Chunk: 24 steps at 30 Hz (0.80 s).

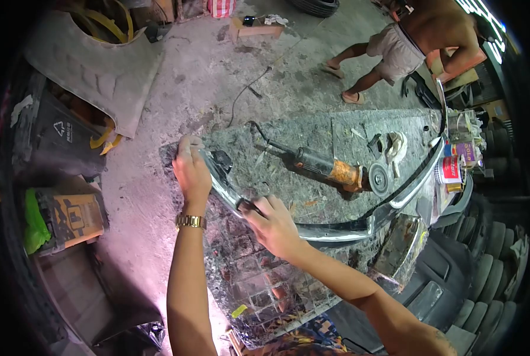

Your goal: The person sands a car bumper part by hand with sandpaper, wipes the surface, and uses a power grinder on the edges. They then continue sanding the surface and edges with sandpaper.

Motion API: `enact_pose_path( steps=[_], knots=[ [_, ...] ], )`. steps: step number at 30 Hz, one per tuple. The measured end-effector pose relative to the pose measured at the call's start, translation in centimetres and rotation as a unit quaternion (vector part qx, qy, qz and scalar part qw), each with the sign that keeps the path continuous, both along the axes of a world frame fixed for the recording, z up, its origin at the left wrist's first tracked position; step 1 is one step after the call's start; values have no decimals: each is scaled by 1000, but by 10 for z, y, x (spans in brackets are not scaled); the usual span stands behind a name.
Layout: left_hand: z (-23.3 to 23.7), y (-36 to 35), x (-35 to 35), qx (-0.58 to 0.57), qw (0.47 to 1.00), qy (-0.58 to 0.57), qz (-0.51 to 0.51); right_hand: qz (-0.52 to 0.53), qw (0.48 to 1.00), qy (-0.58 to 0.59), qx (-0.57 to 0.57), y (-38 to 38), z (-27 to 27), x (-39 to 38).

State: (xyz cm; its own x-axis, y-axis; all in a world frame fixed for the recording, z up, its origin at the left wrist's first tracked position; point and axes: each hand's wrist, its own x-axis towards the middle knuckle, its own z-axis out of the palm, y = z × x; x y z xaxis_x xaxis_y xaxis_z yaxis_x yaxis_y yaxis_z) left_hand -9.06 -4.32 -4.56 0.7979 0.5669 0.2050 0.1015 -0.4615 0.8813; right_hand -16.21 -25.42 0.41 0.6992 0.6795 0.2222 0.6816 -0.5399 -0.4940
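Observation:
A long, curved car trim piece, black with whitish sanded areas, lies across the worn worktable. At its left end, my left hand is closed around the piece, with a gold watch on the wrist. My right hand is closed and pressed against the trim a little to the right of it. Its fingers hold a small dark pad against the surface; most of it is hidden. Beyond the trim, an orange and black angle grinder with a round disc lies on the table.
A white cloth lies near the grinder, and cans stand at the table's right end. Another person bends over at the back right. At left are a large grey panel, a dark bin and a cardboard box.

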Motion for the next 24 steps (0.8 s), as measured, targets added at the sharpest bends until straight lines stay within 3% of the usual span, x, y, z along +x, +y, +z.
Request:
enact_pose_path(
  steps=[4,8,10,22,24],
  knots=[
    [9,5,3,31,999,-10,-5,10,1000,-15,2,0,4,2],
    [9,6,2,0,1000,9,-10,63,998,1,26,-5,26,58],
    [7,6,3,18,1000,25,3,21,999,14,29,-19,21,53],
    [4,6,3,46,999,-2,-10,48,998,1,-33,-44,-4,-2],
    [6,6,4,7,1000,8,-4,52,998,-4,-18,-43,-8,-2]
  ],
)
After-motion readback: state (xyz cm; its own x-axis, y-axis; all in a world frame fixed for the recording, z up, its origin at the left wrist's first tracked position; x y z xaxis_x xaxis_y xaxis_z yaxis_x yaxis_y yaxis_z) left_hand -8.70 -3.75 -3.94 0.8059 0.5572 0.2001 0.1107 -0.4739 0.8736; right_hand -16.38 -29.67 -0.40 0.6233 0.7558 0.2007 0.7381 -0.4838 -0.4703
